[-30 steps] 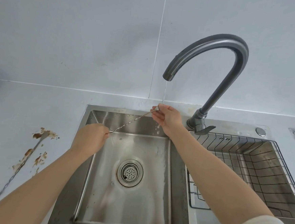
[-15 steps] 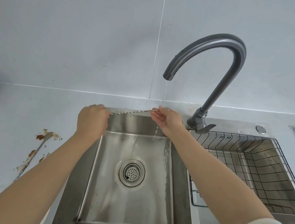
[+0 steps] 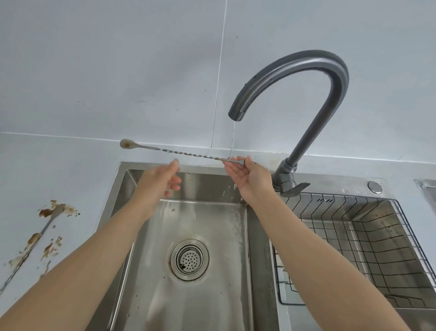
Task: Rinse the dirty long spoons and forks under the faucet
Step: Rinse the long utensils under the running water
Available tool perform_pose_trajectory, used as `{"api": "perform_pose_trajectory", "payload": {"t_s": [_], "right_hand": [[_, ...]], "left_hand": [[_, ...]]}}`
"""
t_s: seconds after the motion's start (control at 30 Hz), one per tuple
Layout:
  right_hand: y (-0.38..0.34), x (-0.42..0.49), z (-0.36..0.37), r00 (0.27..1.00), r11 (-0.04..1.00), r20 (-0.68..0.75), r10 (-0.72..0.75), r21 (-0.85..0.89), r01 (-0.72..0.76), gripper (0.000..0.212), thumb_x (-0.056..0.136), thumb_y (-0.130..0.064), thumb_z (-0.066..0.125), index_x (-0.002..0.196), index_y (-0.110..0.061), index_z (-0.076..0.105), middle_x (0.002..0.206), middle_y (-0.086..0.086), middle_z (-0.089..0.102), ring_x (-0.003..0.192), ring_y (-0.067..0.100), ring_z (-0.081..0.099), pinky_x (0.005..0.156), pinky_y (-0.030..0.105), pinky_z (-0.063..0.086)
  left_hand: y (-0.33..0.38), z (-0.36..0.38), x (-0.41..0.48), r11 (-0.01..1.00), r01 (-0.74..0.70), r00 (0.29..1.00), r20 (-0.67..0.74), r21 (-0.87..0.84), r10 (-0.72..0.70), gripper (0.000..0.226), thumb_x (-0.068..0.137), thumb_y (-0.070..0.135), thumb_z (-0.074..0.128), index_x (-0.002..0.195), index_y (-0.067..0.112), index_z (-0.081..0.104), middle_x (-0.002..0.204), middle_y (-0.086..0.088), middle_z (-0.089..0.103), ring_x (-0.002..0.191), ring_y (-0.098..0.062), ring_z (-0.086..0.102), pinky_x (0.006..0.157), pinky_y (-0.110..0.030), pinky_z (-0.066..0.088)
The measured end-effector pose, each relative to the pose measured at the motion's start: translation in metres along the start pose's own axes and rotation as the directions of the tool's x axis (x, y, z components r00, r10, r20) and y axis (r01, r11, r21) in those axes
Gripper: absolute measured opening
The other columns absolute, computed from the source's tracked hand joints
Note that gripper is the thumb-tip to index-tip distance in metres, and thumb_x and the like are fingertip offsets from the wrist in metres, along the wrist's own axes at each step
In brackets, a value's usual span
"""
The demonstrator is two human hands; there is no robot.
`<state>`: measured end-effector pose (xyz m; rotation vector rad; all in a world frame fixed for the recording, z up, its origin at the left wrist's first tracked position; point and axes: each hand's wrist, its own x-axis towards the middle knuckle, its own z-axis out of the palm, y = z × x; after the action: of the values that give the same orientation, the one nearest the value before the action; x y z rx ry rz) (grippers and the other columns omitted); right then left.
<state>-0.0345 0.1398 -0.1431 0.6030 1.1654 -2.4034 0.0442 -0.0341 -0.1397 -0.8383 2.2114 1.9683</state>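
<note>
A long twisted-handle metal spoon (image 3: 186, 153) lies level above the sink's back edge, its small soiled bowl (image 3: 126, 143) pointing left. My right hand (image 3: 252, 179) pinches its right end, where a thin water stream (image 3: 232, 140) from the dark grey faucet (image 3: 310, 76) lands. My left hand (image 3: 162, 180) hovers below the handle, fingers apart, holding nothing. A second long utensil (image 3: 24, 254) lies on the left counter amid brown food smears.
The steel sink basin (image 3: 154, 304) has a round strainer drain (image 3: 189, 258) in its middle. A black wire rack (image 3: 362, 244) sits in the right basin. The faucet lever (image 3: 294, 188) is at the spout's base. Another sink rim shows at far right.
My left hand has let go of the spoon's left end and dropped lower, so the spoon's bowl is now exposed. My right hand keeps its end under the stream.
</note>
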Motion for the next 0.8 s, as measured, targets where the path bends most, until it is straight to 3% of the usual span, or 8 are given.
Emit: {"api": "perform_pose_trajectory", "payload": {"t_s": [0.07, 0.2, 0.43, 0.5, 0.57, 0.67, 0.8], "right_hand": [[0.002, -0.001, -0.001, 1.0, 1.0, 0.026, 0.011, -0.009, -0.01, 0.032, 0.102, -0.012, 0.029, 0.081, 0.0, 0.05, 0.082, 0.018, 0.061, 0.071, 0.027, 0.064, 0.057, 0.028, 0.059], [0.003, -0.001, -0.004, 0.997, 1.0, 0.074, 0.005, 0.002, -0.005, 0.029, 0.1, -0.006, 0.034, 0.08, 0.0, 0.053, 0.061, 0.012, 0.07, 0.056, 0.021, 0.071, 0.057, 0.026, 0.06], [0.001, -0.002, 0.0, 0.995, 0.987, -0.009, -0.104, 0.124, 0.104, 0.016, 0.089, 0.007, 0.051, 0.076, -0.002, 0.055, 0.051, 0.003, 0.068, 0.047, 0.01, 0.067, 0.056, 0.02, 0.057], [0.006, -0.003, 0.005, 0.993, 0.985, -0.048, -0.105, 0.135, 0.11, 0.014, 0.09, 0.004, 0.052, 0.077, -0.003, 0.055, 0.058, 0.006, 0.067, 0.048, 0.011, 0.066, 0.055, 0.02, 0.057], [0.014, -0.004, 0.011, 0.995, 0.993, -0.075, -0.064, 0.096, 0.071, 0.012, 0.093, -0.007, 0.051, 0.081, -0.004, 0.053, 0.07, 0.01, 0.064, 0.056, 0.015, 0.065, 0.055, 0.022, 0.057], [0.023, -0.005, 0.019, 0.997, 1.0, -0.079, 0.014, -0.011, -0.015, 0.029, 0.099, -0.022, 0.04, 0.078, -0.003, 0.05, 0.072, 0.013, 0.061, 0.059, 0.02, 0.064, 0.062, 0.028, 0.057], [0.028, -0.007, 0.024, 1.0, 0.998, -0.019, 0.0, -0.065, -0.001, 0.024, 0.097, -0.011, 0.043, 0.076, -0.003, 0.052, 0.071, 0.013, 0.062, 0.067, 0.022, 0.063, 0.071, 0.029, 0.055]], "left_hand": [[0.005, -0.001, 0.006, 0.959, 0.043, 0.999, 0.01, -0.279, -0.042, 0.023, 0.094, 0.031, 0.046, 0.08, 0.02, 0.059, 0.073, -0.001, 0.059, 0.064, -0.011, 0.057, 0.062, -0.022, 0.041], [0.01, -0.003, 0.011, 0.873, 0.054, 0.998, 0.0, -0.485, -0.061, 0.024, 0.096, 0.021, 0.045, 0.077, 0.017, 0.059, 0.052, 0.009, 0.069, 0.05, 0.001, 0.065, 0.063, -0.02, 0.043], [0.011, -0.001, 0.013, 0.834, 0.049, 0.997, -0.028, -0.549, -0.077, 0.023, 0.096, 0.014, 0.045, 0.076, 0.015, 0.056, 0.049, 0.01, 0.07, 0.05, 0.001, 0.067, 0.064, -0.018, 0.047], [0.009, -0.003, 0.012, 0.829, 0.049, 0.996, -0.031, -0.557, -0.08, 0.023, 0.096, 0.014, 0.045, 0.076, 0.014, 0.056, 0.049, 0.011, 0.069, 0.05, 0.002, 0.067, 0.065, -0.018, 0.046], [0.007, -0.006, 0.01, 0.829, 0.043, 0.995, -0.051, -0.557, -0.086, 0.024, 0.096, 0.013, 0.045, 0.075, 0.014, 0.055, 0.047, 0.011, 0.069, 0.049, 0.002, 0.067, 0.068, -0.019, 0.046], [0.003, -0.013, 0.005, 0.843, 0.038, 0.994, -0.069, -0.537, -0.089, 0.024, 0.096, 0.012, 0.046, 0.074, 0.014, 0.055, 0.047, 0.011, 0.069, 0.049, 0.002, 0.067, 0.071, -0.019, 0.046], [-0.003, -0.025, 0.003, 0.847, 0.039, 0.993, -0.077, -0.53, -0.094, 0.021, 0.095, 0.012, 0.048, 0.076, 0.013, 0.057, 0.05, 0.011, 0.07, 0.051, 0.001, 0.068, 0.07, -0.019, 0.047]]}}
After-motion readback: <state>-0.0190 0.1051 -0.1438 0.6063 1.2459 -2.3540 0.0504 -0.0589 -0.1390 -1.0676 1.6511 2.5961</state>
